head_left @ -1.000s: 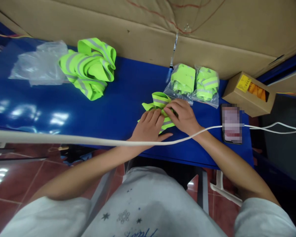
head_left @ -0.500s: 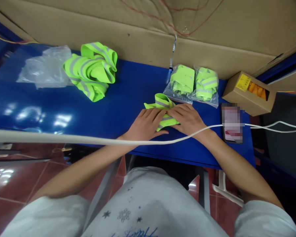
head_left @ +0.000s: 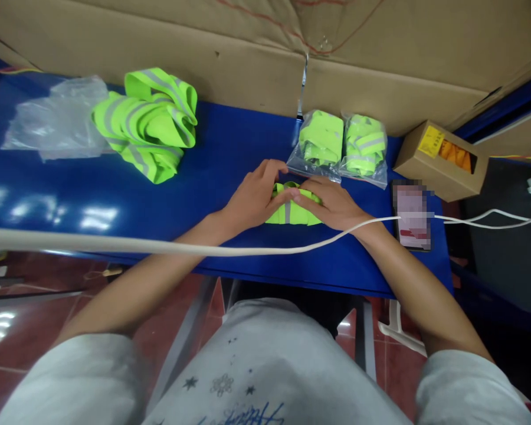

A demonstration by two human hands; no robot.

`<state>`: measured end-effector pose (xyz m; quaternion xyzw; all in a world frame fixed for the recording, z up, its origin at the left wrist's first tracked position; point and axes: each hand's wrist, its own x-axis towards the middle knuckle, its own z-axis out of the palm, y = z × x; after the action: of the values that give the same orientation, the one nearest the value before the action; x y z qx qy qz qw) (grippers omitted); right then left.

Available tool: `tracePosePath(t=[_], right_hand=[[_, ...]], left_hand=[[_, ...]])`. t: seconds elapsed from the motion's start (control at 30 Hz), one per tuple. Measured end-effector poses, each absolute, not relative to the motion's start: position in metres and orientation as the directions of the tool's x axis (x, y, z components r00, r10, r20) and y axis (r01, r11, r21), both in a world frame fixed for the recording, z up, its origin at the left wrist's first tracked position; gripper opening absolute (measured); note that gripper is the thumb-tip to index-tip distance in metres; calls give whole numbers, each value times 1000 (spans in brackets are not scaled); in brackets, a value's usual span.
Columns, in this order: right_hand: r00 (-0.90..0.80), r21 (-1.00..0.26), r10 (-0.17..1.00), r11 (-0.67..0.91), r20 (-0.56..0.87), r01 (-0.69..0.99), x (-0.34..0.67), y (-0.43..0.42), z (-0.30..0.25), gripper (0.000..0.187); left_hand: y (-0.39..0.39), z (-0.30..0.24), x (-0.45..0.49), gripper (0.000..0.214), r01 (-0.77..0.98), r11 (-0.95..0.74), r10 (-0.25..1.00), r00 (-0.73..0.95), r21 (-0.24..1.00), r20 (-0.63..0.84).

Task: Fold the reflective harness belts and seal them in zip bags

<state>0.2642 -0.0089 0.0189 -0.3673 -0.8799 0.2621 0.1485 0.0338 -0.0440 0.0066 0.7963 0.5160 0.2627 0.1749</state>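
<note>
Between my hands, near the front of the blue table (head_left: 230, 159), lies a compact folded bundle of neon-yellow reflective strap (head_left: 287, 213) with a grey stripe. My left hand (head_left: 259, 198) grips its left side, thumb across the top and fingers curled behind. My right hand (head_left: 331, 200) closes on the right side, its thumb meeting the left thumb over the bundle. The far side of the bundle is hidden by my fingers. Just beyond stand two clear bags of folded neon straps, a left bag (head_left: 322, 139) and a right bag (head_left: 366, 144).
A loose heap of neon straps (head_left: 150, 124) lies at the left, beside crumpled clear plastic bags (head_left: 55, 124). On the right are a phone (head_left: 411, 215) and a cardboard box (head_left: 442, 159) with orange contents. A white cable (head_left: 230, 250) crosses in front of my forearms.
The strap in my hands has gone from a loose shape with a loop and ends sticking out to a tighter bundle. My left hand has turned and curled around it. The view has shifted slightly.
</note>
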Motion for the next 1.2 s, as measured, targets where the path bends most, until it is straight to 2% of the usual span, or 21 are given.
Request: tracePosePath(t=[0.13,0.23,0.33,0.43,0.5,0.57,0.67,0.77,0.87,0.9,0.97,1.07,1.2], right_hand=[[-655,-463,735,649,176,604,262,-13,9,63],[-685,-468,721,645,107,605,259,-14,9,67],[-697,-538,717,581,-17,611,253,-14,20,71],[-691,-614,703,475,-166,630,248,-13,35,54],[-695,-651,676,416,-246,635,248,-13,40,36],[-704,-687,666,391,-248,612,250,-14,39,32],[-733,-720,668,444,-130,533,255,-21,30,35],[-741,-747,671,480,-26,460,259,-28,18,43],[-738,-807,675,442,11,392,260,-32,11,75],[-743,-816,669,443,24,373,260,-33,10,80],[-756,-815,653,462,45,351,258,-33,10,70],[-771,-825,637,423,-24,375,255,-33,15,35],[-752,-883,648,278,-119,379,255,-34,21,30]], left_hand=[[-41,3,34,55,665,-465,883,391,584,259],[-43,3,37,55,708,-449,893,359,545,271],[-48,1,43,50,716,-456,890,366,529,273],[-50,-3,47,47,617,-467,884,350,634,311],[-50,-6,48,55,514,-441,896,302,736,325],[-49,-7,49,68,405,-412,905,286,816,315],[-47,-6,51,81,287,-408,885,360,867,297],[-47,-2,53,87,269,-446,846,438,854,304],[-50,6,55,85,289,-502,811,485,815,328],[-51,8,56,81,304,-512,806,492,803,328],[-53,12,58,71,318,-524,806,486,790,339],[-53,10,59,59,298,-539,803,463,788,375],[-48,0,57,49,233,-571,789,421,787,448]])
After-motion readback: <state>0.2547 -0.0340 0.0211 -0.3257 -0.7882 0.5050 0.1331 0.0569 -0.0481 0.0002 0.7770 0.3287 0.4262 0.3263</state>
